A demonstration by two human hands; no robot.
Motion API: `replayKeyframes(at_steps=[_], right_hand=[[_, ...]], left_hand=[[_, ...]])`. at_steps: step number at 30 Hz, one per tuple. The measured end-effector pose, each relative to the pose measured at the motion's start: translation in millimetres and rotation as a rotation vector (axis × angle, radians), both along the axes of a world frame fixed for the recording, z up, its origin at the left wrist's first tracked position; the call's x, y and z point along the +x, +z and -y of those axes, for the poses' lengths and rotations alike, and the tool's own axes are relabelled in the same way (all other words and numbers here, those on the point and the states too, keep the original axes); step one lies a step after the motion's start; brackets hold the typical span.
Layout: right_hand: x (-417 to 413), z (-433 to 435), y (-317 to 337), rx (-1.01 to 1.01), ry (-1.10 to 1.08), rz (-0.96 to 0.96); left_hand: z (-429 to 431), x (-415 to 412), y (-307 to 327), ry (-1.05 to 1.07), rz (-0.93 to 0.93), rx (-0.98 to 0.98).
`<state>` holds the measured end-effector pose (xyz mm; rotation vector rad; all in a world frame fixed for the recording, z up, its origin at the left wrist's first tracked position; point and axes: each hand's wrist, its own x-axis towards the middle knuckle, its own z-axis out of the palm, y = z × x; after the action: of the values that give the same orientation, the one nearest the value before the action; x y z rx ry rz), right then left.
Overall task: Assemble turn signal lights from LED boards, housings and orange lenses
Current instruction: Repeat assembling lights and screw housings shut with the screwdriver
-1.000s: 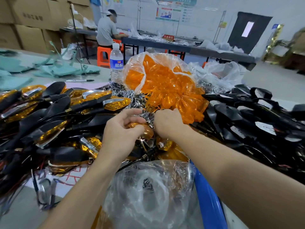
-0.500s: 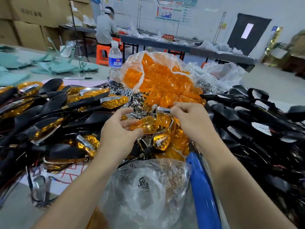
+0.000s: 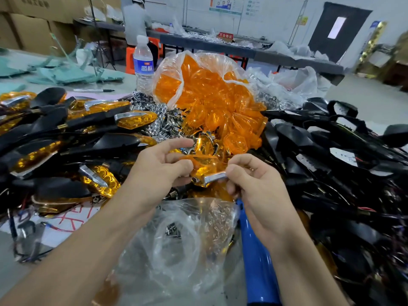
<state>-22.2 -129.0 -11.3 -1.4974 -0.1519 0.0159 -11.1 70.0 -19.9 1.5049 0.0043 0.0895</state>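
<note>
One orange lens [image 3: 204, 170] is pinched in the curled fingers of the left hand [image 3: 159, 168], just before one bag of lenses [image 3: 198, 85]. One chrome strip [image 3: 215, 178], touching it, is pinched by the right hand [image 3: 256, 186]. One water bottle [image 3: 143, 60] stands behind.

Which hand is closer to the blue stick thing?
Right. The right hand, pinching a chrome piece, is just above the top of the blue handle; the left hand, holding an orange lens, is farther left.
</note>
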Motion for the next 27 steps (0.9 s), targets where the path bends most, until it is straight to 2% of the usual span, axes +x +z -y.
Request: replayKeyframes(at_steps=[7, 11, 15, 18, 19, 23, 25, 27], right_hand=[[-4, 2, -3, -0.018, 0.08, 0.063], [-7, -3, -1, -0.092, 0.037, 0.129], [-13, -12, 1, -0.152, -0.157, 0.164], [-16, -19, 0, -0.326, -0.44, 0.198], [-16, -21, 1, -0.365, -0.45, 0.209], [-18, -25, 2, -0.209, -0.285, 0.128], [-17, -23, 3, -0.099, -0.265, 0.098], [-17, -21, 4, -0.024, -0.271, 0.068]], left_hand=[[9, -8, 4, -0.043, -0.062, -0.003], [13, -15, 5, -0.193, -0.048, 0.047], [12, -17, 5, -0.243, 0.016, 0.065], [14, -16, 2, -0.077, 0.069, 0.061], [16, -17, 1, -0.019, 0.099, 0.07], [19, -19, -2, 0.07, 0.258, 0.284], [19, -20, -1, 0.02, 0.256, 0.263], [21, -21, 0, -0.026, 0.202, 0.151]])
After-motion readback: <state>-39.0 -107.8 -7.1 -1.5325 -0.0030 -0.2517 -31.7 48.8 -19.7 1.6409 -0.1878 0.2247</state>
